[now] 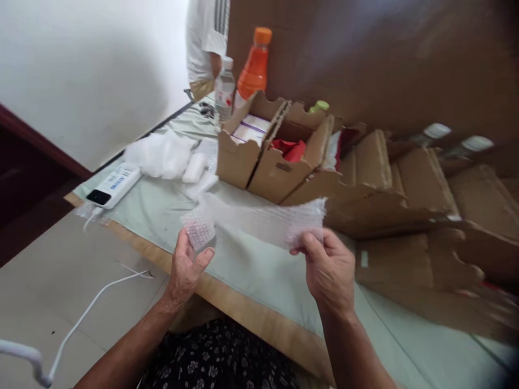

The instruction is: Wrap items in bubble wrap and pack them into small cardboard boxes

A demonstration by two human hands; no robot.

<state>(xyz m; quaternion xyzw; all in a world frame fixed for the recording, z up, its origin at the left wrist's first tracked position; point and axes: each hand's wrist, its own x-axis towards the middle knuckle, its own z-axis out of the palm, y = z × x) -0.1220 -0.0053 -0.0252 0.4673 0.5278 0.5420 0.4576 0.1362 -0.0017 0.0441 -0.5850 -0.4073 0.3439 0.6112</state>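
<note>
A strip of clear bubble wrap (pixel 259 220) stretches between my two hands above the table. My left hand (pixel 187 269) holds its left end, which looks folded over; the fingers are behind it and the thumb stands off to the side. Between the thumb and fingers of my right hand (pixel 330 270), the right end of the strip is pinched. Beyond my left hand, several white foam or plastic wrapping pieces (pixel 162 154) lie in a pile. Whether anything is inside the folded end I cannot tell.
Cardboard bins (pixel 239 165) line the table's back and right side. Behind them stand a water bottle (pixel 224 92) and an orange drink bottle (pixel 253 70). A white device (pixel 113 186) with a cable sits at the left edge. A person in white (pixel 201 43) is beyond the table.
</note>
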